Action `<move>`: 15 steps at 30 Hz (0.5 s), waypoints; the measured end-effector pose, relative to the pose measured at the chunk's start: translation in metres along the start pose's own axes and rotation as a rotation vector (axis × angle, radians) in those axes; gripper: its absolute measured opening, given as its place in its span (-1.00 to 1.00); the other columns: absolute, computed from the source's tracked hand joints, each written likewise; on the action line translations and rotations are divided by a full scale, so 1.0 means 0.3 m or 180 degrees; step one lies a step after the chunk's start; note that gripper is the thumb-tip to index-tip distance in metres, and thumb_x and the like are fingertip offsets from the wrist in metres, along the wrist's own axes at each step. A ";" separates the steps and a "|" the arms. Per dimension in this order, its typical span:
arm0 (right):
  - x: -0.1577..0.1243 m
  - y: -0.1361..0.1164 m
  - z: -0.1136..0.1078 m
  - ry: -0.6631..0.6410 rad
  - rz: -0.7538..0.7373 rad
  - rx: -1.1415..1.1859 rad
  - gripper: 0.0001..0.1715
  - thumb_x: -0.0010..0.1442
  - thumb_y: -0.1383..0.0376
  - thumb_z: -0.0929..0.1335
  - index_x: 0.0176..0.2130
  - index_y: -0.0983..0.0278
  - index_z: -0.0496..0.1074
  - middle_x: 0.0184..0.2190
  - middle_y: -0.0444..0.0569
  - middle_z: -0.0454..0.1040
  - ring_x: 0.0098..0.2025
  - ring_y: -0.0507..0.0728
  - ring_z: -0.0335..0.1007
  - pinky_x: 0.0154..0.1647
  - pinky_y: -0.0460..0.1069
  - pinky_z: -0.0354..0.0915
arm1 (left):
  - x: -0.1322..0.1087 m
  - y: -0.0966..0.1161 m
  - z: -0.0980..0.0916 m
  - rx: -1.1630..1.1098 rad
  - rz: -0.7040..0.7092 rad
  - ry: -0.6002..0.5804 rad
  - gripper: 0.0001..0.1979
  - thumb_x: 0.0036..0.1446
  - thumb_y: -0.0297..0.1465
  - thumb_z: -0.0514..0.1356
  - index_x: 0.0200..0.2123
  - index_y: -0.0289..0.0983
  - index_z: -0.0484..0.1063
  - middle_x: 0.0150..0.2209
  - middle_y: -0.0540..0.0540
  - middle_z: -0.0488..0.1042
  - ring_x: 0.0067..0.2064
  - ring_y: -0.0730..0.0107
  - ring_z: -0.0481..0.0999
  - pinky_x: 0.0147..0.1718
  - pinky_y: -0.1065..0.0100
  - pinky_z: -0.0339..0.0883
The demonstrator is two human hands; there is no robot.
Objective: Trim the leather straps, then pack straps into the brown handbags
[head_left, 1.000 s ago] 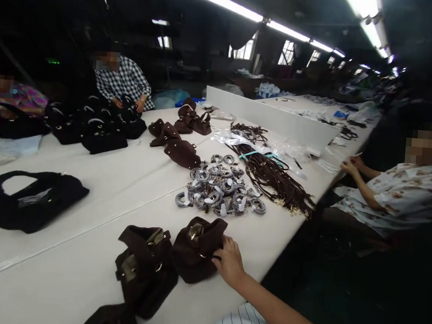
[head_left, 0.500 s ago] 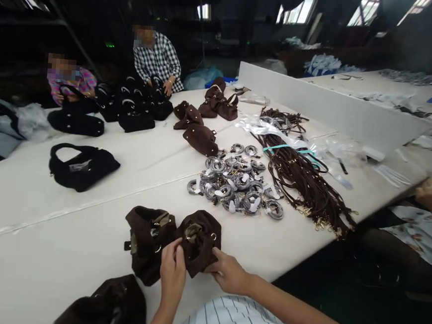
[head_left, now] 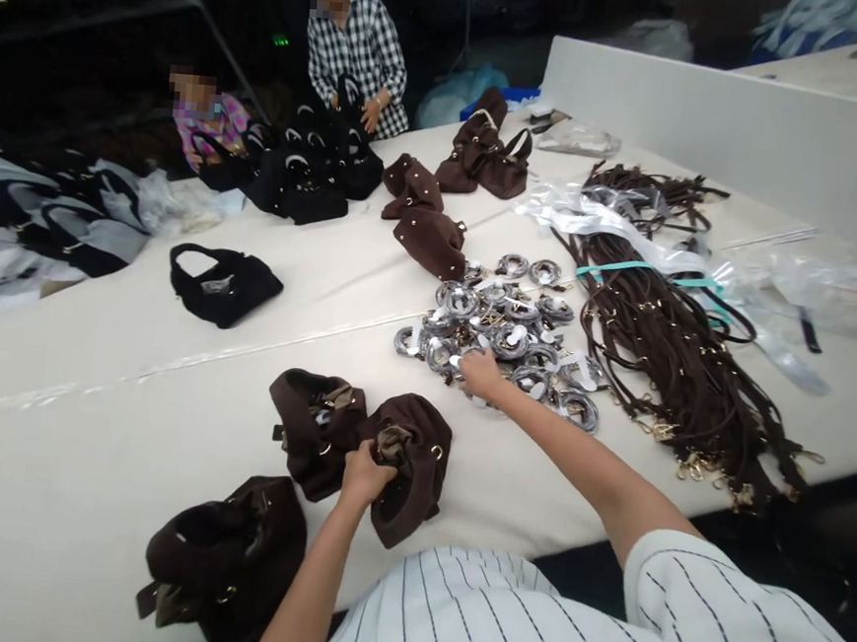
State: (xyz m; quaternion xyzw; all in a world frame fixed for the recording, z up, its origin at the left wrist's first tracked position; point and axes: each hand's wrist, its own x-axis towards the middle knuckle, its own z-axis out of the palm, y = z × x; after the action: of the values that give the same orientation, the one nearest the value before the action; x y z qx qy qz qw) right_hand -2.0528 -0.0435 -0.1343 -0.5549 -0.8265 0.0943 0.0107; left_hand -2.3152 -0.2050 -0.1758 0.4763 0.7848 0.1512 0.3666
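Note:
My left hand is closed on the rim of a small dark brown bag lying near the front edge of the white table. My right hand reaches forward onto a pile of coiled grey straps with white tags, fingers curled on one coil. A second brown bag lies just left of the held one, and a third brown bag lies at the front left.
A heap of brown straps with gold clasps lies right of the coils, under clear plastic. More brown bags and black bags lie farther back. Two people stand at the far side by a pile of black bags. A white divider stands at right.
My right hand let go of the brown bag and reached forward to the coil pile. My left hand closed on the bag's rim. The view tilted down and moved closer.

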 end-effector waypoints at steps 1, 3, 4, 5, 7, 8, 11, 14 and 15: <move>-0.010 -0.012 -0.011 0.0069 0.0029 0.0027 -0.67 0.09 0.25 0.50 -0.22 0.45 0.46 -0.19 0.22 0.48 -0.03 0.33 0.32 0.16 0.23 0.02 | -0.011 -0.015 -0.009 0.0002 -0.0012 -0.0059 -0.38 -0.19 -0.47 0.35 0.02 -0.36 0.31 -0.16 -0.29 0.49 -0.06 -0.04 0.49 -0.07 0.14 0.33; -0.056 -0.047 -0.059 0.0286 0.0188 0.0090 -0.64 0.28 0.13 0.35 -0.23 0.42 0.43 -0.24 0.18 0.48 -0.10 0.27 0.34 0.10 0.18 0.10 | -0.033 -0.041 -0.016 -0.0113 -0.0006 -0.0201 -0.45 -0.16 -0.51 0.31 -0.01 -0.33 0.34 -0.25 -0.22 0.52 -0.12 -0.02 0.52 -0.10 0.16 0.33; -0.089 -0.072 -0.093 0.0460 0.0286 0.0329 -0.59 0.34 0.07 0.27 -0.21 0.40 0.40 -0.27 0.14 0.47 -0.15 0.24 0.35 0.02 0.13 0.16 | -0.043 -0.049 -0.014 -0.0224 0.0012 -0.0269 -0.48 -0.11 -0.53 0.27 0.00 -0.32 0.32 -0.28 -0.18 0.53 -0.16 0.05 0.53 -0.13 0.20 0.34; -0.127 -0.103 -0.129 0.0651 0.0339 0.0792 -0.55 0.37 0.03 0.21 -0.18 0.38 0.37 -0.29 0.10 0.46 -0.21 0.20 0.35 -0.08 0.08 0.22 | -0.052 -0.053 -0.008 -0.0360 0.0040 -0.0325 -0.49 -0.06 -0.54 0.24 0.03 -0.31 0.29 -0.30 -0.15 0.53 -0.20 0.12 0.55 -0.17 0.25 0.36; -0.210 -0.189 -0.189 0.0898 0.0181 0.2282 -0.53 0.36 -0.03 0.20 -0.12 0.32 0.31 -0.31 -0.01 0.43 -0.31 0.13 0.33 -0.29 -0.01 0.25 | -0.068 -0.047 0.012 -0.0634 0.0121 -0.0373 -0.50 0.02 -0.55 0.18 0.07 -0.31 0.24 -0.31 -0.11 0.54 -0.26 0.23 0.55 -0.24 0.33 0.37; -0.250 -0.240 -0.205 0.0894 -0.0027 0.3090 -0.54 0.34 -0.04 0.23 -0.09 0.30 0.29 -0.30 -0.04 0.42 -0.34 0.10 0.33 -0.34 -0.04 0.25 | -0.074 -0.037 0.023 -0.0751 0.0180 -0.0372 -0.50 0.04 -0.54 0.17 0.09 -0.31 0.22 -0.31 -0.10 0.55 -0.27 0.26 0.56 -0.26 0.35 0.38; -0.349 -0.388 -0.168 0.0559 -0.0618 0.4047 -0.62 0.32 0.04 0.28 -0.07 0.28 0.29 -0.28 -0.06 0.42 -0.32 0.08 0.34 -0.32 -0.06 0.27 | -0.095 0.008 0.040 -0.1025 0.0465 -0.0373 -0.53 0.03 -0.54 0.19 0.06 -0.33 0.28 -0.29 -0.11 0.56 -0.25 0.26 0.56 -0.25 0.36 0.39; -0.418 -0.459 -0.024 0.0251 -0.0754 0.2696 -0.80 0.30 0.25 0.30 -0.10 0.31 0.31 -0.25 0.01 0.45 -0.23 0.14 0.37 -0.20 -0.01 0.25 | -0.115 0.040 0.020 -0.1201 0.0851 -0.0368 -0.60 0.01 -0.57 0.16 -0.03 -0.33 0.39 -0.21 -0.14 0.56 -0.17 0.25 0.54 -0.15 0.34 0.39; -0.437 -0.461 0.031 0.0110 -0.0737 0.2056 -0.81 0.27 0.32 0.31 -0.09 0.31 0.33 -0.24 0.04 0.46 -0.19 0.17 0.37 -0.16 0.02 0.25 | -0.123 0.044 0.009 -0.1213 0.0939 -0.0338 -0.63 -0.01 -0.59 0.14 -0.07 -0.33 0.43 -0.20 -0.14 0.56 -0.15 0.23 0.54 -0.11 0.32 0.38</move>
State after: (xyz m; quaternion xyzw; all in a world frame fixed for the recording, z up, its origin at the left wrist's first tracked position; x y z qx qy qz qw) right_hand -2.1301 -0.2161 -0.1087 -0.4269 -0.8112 0.3399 0.2104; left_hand -2.2945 -0.2304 -0.1539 0.5153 0.6436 0.3231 0.4646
